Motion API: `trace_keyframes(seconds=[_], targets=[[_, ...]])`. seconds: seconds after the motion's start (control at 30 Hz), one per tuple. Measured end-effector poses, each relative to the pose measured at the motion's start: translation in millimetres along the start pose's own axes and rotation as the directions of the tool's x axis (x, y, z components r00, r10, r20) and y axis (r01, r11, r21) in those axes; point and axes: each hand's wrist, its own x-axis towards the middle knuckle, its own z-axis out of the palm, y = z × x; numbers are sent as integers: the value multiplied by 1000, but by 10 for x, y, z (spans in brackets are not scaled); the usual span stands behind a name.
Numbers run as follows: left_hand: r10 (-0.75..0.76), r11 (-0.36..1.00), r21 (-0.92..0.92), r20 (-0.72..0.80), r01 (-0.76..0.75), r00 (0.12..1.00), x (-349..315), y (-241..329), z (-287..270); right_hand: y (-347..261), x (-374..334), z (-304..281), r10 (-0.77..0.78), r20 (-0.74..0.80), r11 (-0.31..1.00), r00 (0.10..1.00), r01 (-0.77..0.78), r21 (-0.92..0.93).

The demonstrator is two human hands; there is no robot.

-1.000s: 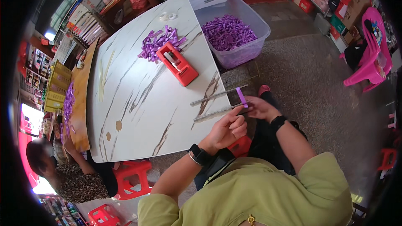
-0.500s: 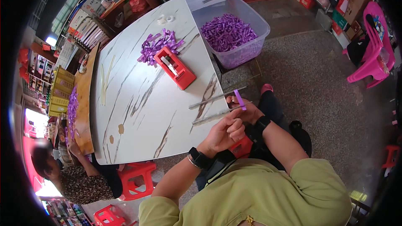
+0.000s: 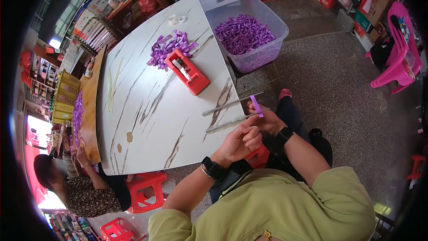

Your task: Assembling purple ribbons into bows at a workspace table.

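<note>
Two thin metal rods [image 3: 229, 104] stick out past the table's right edge. A purple ribbon [image 3: 256, 106] lies across both of them near their ends. My left hand [image 3: 240, 140] is closed, its thumb and index finger pinched at the ribbon's near end beside the nearer rod. On the other side, my right hand [image 3: 271, 121] curls under the ribbon with its fingertips showing between the rods; part of its grip is hidden. A red tape dispenser [image 3: 189, 73] stands on the marbled white table [image 3: 156, 120], in front of a pile of purple ribbon pieces [image 3: 167, 51].
Behind the table's right edge stands a clear plastic bin [image 3: 272, 49] full of purple ribbon pieces. Tape rolls [image 3: 180, 19] and pale strips [image 3: 111, 87] lie on the table. At left, another person [image 3: 84, 192] handles purple ribbons at a wooden table [image 3: 91, 120]. Red stools [image 3: 147, 192] stand nearby.
My hands keep nearly the same place at the ribbon, with only a slight shift of the fingers. At left, the other person's hands have come up and together.
</note>
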Motion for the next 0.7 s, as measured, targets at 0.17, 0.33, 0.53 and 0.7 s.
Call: trace_keyframes(seconds=[0.17, 0.33, 0.53, 0.7], targets=[[-9, 1000, 3, 7, 9, 1000, 14, 0, -19, -48, -41, -11, -26, -73, 1000, 997, 27, 12], [-8, 1000, -21, 1, 8, 1000, 6, -1, -50, -184, -128, 283, -68, -256, 969, 964, 2, -247], [-11, 1000, -22, 15, 11, 1000, 17, -15, -53, -516, -132, 66, 39, -166, 878, 985, -113, -465], [-10, 1000, -28, 22, 11, 1000, 13, -16, -69, -646, -175, 282, -13, -175, 738, 984, -109, -666]])
